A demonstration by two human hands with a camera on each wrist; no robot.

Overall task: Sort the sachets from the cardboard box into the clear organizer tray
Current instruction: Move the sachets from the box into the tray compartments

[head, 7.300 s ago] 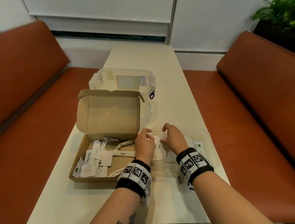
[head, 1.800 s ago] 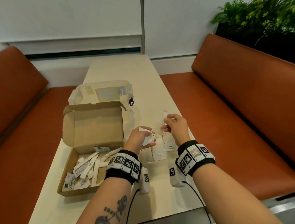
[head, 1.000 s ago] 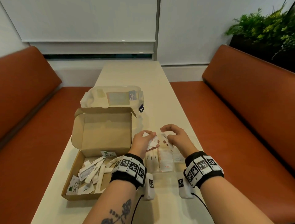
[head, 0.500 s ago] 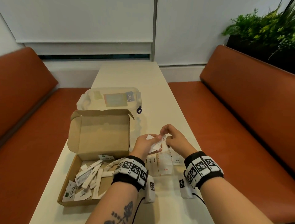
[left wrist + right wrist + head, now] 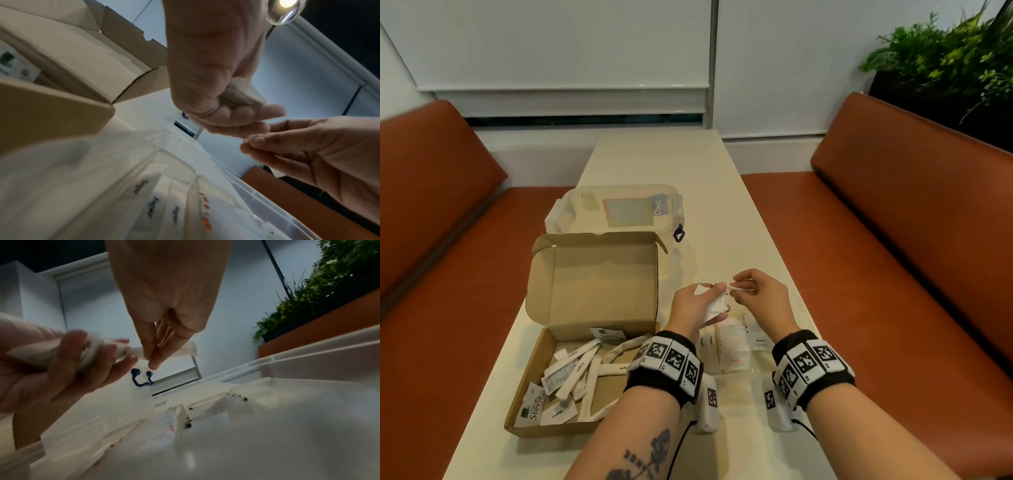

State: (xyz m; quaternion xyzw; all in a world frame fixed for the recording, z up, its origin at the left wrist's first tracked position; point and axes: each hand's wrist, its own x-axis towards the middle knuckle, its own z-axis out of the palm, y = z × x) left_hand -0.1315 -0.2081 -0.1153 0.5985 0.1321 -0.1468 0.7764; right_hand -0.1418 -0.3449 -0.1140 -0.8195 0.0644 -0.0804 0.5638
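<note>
Sachets [image 5: 717, 303] sit bunched in my left hand [image 5: 693, 308] at frame centre, my right hand [image 5: 763, 298] pinching one out above the part-filled organizer tray [image 5: 736, 370], while plenty wait in the cardboard box [image 5: 571, 370] lower left.

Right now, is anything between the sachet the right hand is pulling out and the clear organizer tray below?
Nothing visible. The right hand pinches a white paper sachet directly above the clear plastic organizer tray, whose compartments lie open. The left hand holds its bundle beside it.
</note>
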